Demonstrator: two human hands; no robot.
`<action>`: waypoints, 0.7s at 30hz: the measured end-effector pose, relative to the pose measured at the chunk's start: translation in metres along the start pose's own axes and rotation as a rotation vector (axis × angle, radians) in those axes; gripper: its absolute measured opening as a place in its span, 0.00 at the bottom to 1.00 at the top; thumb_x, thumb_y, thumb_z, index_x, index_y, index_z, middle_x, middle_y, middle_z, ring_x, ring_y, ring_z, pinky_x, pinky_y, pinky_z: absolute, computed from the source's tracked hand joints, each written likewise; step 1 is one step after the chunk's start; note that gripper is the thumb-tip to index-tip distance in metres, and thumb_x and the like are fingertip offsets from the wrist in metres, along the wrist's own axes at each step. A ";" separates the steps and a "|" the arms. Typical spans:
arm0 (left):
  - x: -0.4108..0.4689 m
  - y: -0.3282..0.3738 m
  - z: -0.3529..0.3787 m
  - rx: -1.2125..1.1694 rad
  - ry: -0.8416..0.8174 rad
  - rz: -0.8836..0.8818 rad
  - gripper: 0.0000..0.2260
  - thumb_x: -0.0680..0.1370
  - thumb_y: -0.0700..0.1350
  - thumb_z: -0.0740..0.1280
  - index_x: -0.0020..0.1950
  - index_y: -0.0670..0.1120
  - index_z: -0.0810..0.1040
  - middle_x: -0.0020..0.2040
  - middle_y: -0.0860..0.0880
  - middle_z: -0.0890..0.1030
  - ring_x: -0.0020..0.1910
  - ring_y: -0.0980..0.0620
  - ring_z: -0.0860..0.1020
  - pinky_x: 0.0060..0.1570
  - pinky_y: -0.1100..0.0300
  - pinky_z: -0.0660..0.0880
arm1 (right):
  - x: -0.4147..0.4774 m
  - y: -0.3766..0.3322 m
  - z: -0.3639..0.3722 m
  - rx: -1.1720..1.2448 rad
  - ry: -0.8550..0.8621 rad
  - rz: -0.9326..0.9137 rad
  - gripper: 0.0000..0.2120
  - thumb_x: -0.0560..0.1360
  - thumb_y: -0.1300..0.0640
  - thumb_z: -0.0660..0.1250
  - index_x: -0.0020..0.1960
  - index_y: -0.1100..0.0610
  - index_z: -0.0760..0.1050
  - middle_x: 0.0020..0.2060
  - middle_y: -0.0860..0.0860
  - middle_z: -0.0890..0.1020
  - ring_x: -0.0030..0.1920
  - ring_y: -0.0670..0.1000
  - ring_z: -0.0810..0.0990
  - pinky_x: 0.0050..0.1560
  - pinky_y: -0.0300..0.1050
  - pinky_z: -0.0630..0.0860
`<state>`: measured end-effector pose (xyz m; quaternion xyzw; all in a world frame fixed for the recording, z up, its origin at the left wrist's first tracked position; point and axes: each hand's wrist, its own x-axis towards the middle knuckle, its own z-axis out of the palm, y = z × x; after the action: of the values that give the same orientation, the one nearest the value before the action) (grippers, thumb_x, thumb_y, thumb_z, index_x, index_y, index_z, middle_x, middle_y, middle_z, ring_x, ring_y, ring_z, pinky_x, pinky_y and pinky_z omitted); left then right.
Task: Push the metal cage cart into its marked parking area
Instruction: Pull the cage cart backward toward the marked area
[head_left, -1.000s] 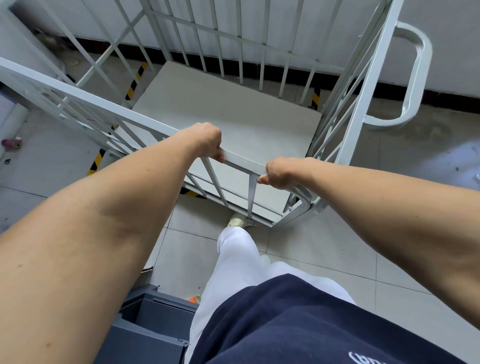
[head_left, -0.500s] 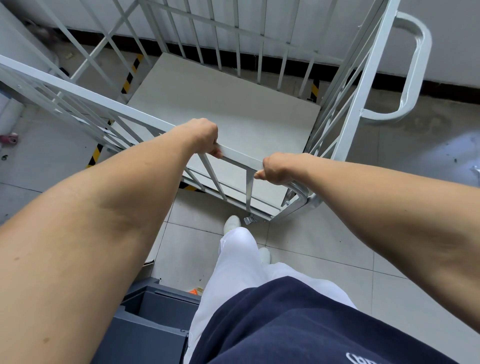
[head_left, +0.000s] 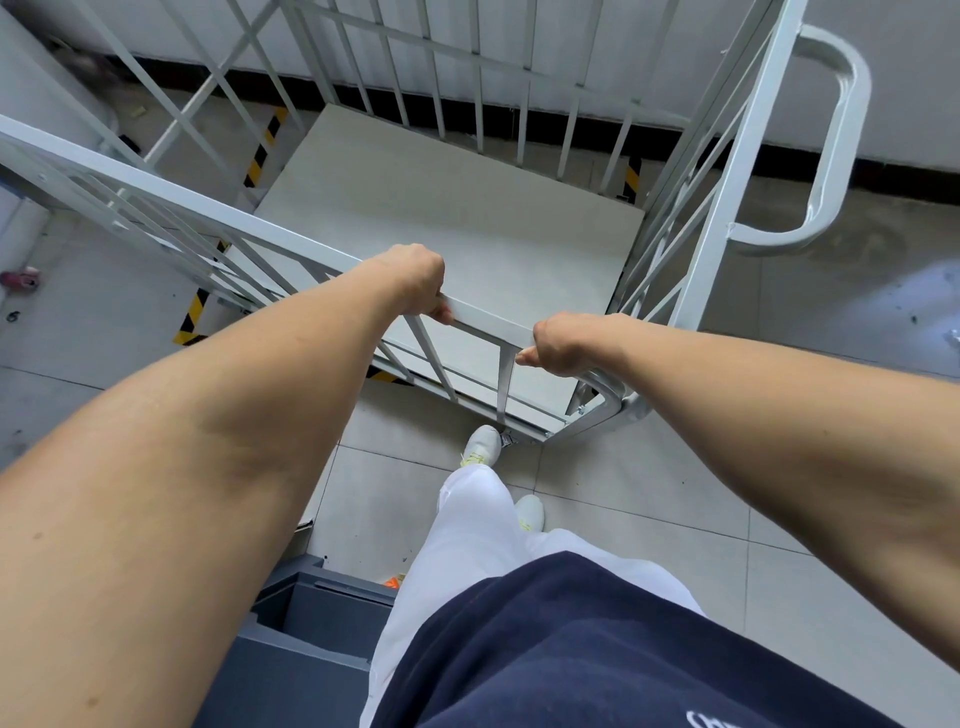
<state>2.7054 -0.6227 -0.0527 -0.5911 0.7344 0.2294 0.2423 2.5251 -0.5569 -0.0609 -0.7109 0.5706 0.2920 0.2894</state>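
A white metal cage cart (head_left: 737, 156) with barred sides and a flat grey floor panel stands in front of me, close to the wall. My left hand (head_left: 415, 278) grips its near top rail. My right hand (head_left: 563, 345) grips the same rail near the right corner. Yellow-and-black floor tape (head_left: 196, 312) marks the parking area; strips show under the cart's left side, near edge and far side by the wall. A curved handle (head_left: 836, 140) sticks out from the cart's right side.
A white wall with a black baseboard (head_left: 909, 176) runs just beyond the cart. A dark grey bin (head_left: 322, 613) sits on the tiled floor at my lower left. My white-trousered legs and shoes (head_left: 480, 449) stand just behind the cart.
The cart has rolled a little farther toward the wall with both hands still gripping the rail. My front foot has stepped forward behind it.
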 end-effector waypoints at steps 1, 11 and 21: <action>0.000 0.000 -0.001 0.000 -0.006 0.000 0.20 0.74 0.56 0.71 0.51 0.39 0.81 0.39 0.44 0.74 0.43 0.42 0.72 0.42 0.57 0.70 | 0.001 0.001 0.000 -0.001 -0.002 -0.002 0.26 0.82 0.43 0.51 0.61 0.64 0.73 0.60 0.60 0.78 0.61 0.60 0.76 0.59 0.48 0.72; 0.004 0.003 -0.002 0.065 -0.015 0.030 0.21 0.75 0.56 0.69 0.54 0.38 0.80 0.46 0.40 0.77 0.44 0.43 0.71 0.44 0.56 0.71 | 0.007 0.008 0.000 -0.020 0.002 -0.020 0.24 0.81 0.42 0.52 0.49 0.61 0.74 0.45 0.57 0.75 0.45 0.58 0.72 0.47 0.44 0.69; 0.002 0.004 0.003 0.040 0.017 0.044 0.18 0.76 0.55 0.68 0.53 0.41 0.81 0.53 0.40 0.80 0.55 0.39 0.77 0.51 0.51 0.75 | 0.007 0.012 -0.001 -0.025 0.008 -0.054 0.25 0.81 0.42 0.52 0.55 0.63 0.74 0.43 0.56 0.73 0.45 0.57 0.71 0.48 0.45 0.69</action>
<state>2.7013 -0.6211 -0.0562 -0.5716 0.7538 0.2149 0.2427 2.5147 -0.5640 -0.0665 -0.7308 0.5488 0.2883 0.2858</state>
